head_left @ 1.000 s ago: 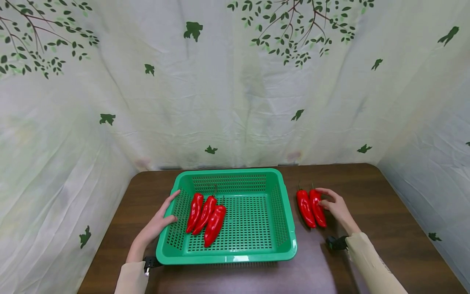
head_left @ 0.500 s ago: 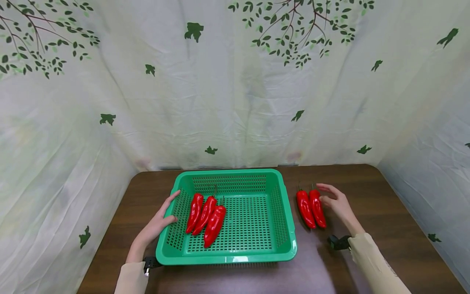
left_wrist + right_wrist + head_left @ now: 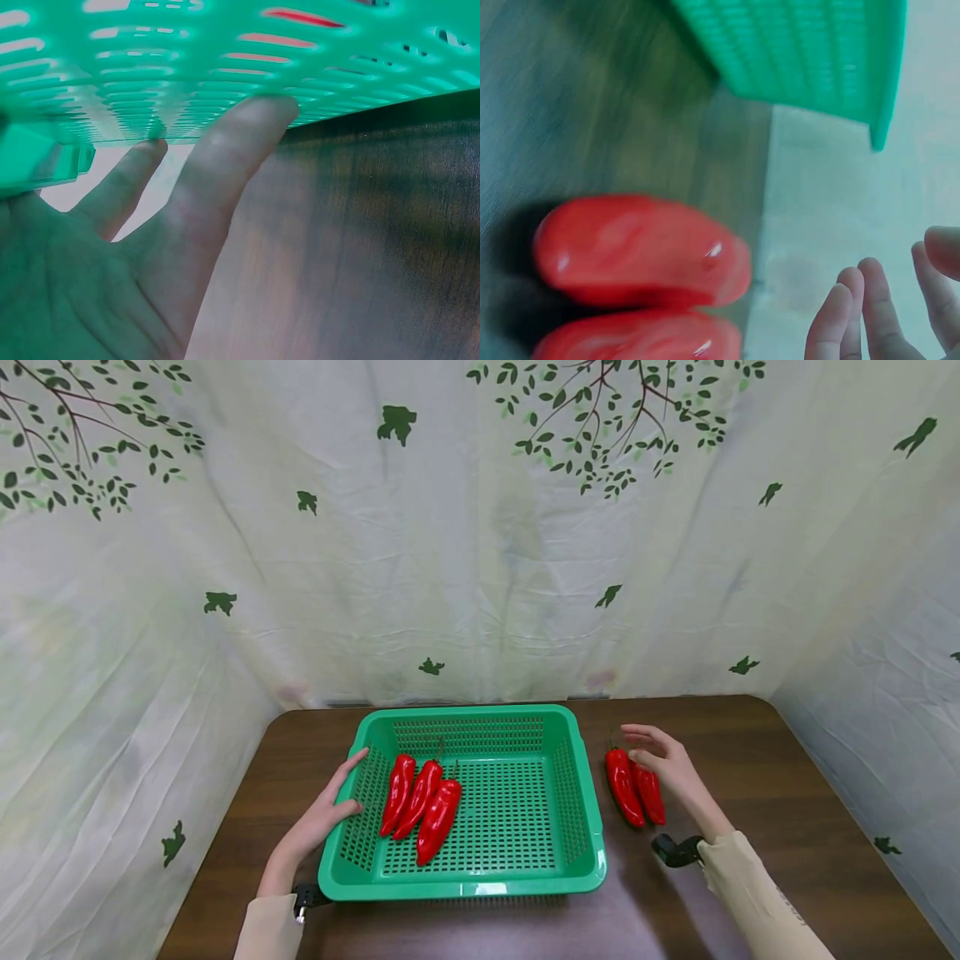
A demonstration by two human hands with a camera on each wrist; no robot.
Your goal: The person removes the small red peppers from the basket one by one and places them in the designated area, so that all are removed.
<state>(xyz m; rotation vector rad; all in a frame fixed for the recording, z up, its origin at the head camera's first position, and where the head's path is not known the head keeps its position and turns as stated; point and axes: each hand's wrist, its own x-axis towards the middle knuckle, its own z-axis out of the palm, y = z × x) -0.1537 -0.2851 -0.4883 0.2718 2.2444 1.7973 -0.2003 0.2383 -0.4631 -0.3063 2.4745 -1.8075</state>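
Note:
A green plastic basket (image 3: 465,887) stands on the table, with three red peppers (image 3: 438,822) lying on the left of its mesh floor. My left hand (image 3: 330,810) rests against the basket's left side; in the left wrist view its straight thumb and a finger (image 3: 124,187) lie along the perforated wall. To the right of the basket, two more red peppers (image 3: 624,787) lie side by side on the table. Over their stem ends hovers my right hand (image 3: 667,764), which hides the top of the right pepper. The right wrist view shows its fingers (image 3: 881,315) spread, with nothing between them.
The brown wooden table (image 3: 780,827) extends right of the peppers to its rounded far corner. A pale curtain (image 3: 480,552) printed with leaves and branches hangs behind the table and at both sides.
My right hand first shifted slightly right, off the right-hand pepper, then moved left and farther back over the pepper stems. The left hand, basket and peppers stay where they were.

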